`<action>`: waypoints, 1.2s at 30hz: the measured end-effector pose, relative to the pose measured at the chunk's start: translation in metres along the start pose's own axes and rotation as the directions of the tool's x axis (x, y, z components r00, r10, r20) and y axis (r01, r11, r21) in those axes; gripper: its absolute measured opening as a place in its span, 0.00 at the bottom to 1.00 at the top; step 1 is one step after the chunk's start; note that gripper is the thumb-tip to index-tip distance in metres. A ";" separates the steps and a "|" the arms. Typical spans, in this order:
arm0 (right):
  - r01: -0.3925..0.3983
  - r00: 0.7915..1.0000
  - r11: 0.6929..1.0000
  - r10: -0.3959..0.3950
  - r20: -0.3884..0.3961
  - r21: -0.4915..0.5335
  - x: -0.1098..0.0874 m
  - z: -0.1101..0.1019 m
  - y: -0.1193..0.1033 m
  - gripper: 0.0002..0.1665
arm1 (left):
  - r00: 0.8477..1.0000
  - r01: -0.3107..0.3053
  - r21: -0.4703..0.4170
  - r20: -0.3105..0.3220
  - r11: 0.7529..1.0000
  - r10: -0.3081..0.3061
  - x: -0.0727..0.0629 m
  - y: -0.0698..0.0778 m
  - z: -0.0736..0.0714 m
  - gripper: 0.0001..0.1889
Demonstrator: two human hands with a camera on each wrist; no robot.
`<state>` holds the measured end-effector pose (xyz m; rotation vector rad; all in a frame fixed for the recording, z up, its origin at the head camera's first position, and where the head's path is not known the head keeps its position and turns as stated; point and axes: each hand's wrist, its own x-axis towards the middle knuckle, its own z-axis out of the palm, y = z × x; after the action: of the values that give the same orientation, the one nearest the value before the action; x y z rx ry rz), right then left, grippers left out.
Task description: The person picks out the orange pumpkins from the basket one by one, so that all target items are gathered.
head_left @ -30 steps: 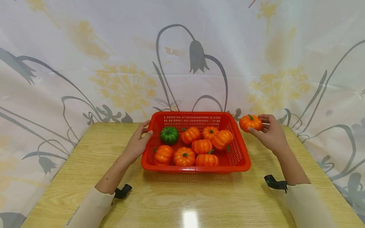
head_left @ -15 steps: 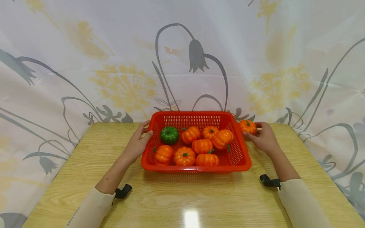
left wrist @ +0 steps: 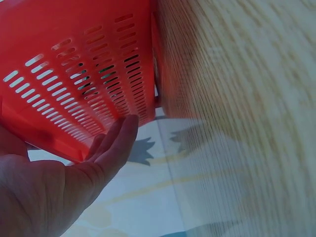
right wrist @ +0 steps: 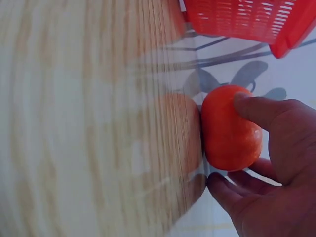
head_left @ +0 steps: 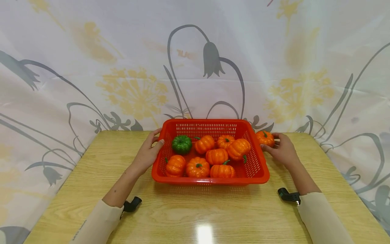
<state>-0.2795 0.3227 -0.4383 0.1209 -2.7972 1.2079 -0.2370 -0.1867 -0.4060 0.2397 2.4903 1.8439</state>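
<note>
A red plastic basket [head_left: 210, 180] holds a green pumpkin [head_left: 181, 145] and several orange pumpkins [head_left: 198, 167]. My left hand [head_left: 148, 150] grips the basket's left side, thumb at the rim and fingers along the outer slotted wall, as the left wrist view shows. To the right of the basket, my right hand [head_left: 283, 149] holds a small orange pumpkin [head_left: 265, 139] with a green stem. In the right wrist view this pumpkin [right wrist: 231, 128] sits at the tabletop, the thumb on one side and the fingers around the other.
The light wooden table [head_left: 195, 210] carries the basket near its far edge. Behind it hangs a pale cloth [head_left: 122, 51] printed with grey and yellow flowers. A black wrist camera [head_left: 132, 204] sits at the left wrist, another black camera [head_left: 287, 195] at the right.
My right hand has brought the orange pumpkin down and slightly left, to the tabletop beside the basket. The left hand and the basket have stayed in place.
</note>
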 end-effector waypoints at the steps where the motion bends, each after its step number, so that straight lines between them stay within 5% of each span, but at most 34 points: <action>1: -0.001 1.000 1.000 0.001 0.002 0.001 0.000 0.000 0.000 0.47 | 1.000 0.000 0.000 0.000 1.000 0.000 0.000 0.000 0.000 0.31; 8: -0.011 1.000 1.000 0.011 0.007 -0.011 -0.003 -0.004 -0.004 0.48 | 1.000 -0.007 -0.001 -0.004 1.000 0.007 0.000 0.000 0.000 0.31; 15: 0.084 0.993 0.995 -0.088 -0.077 -0.048 -0.008 -0.014 -0.019 0.42 | 1.000 0.001 -0.003 0.003 1.000 -0.001 0.000 0.001 0.000 0.31; 36: 0.316 0.946 0.940 -0.322 -0.032 -0.129 -0.035 -0.010 -0.105 0.37 | 1.000 -0.001 -0.002 0.007 1.000 0.001 0.000 0.000 0.000 0.31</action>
<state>-0.2324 0.2593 -0.3596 0.5041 -2.6605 0.9469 -0.2367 -0.1869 -0.4060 0.2474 2.4837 1.8428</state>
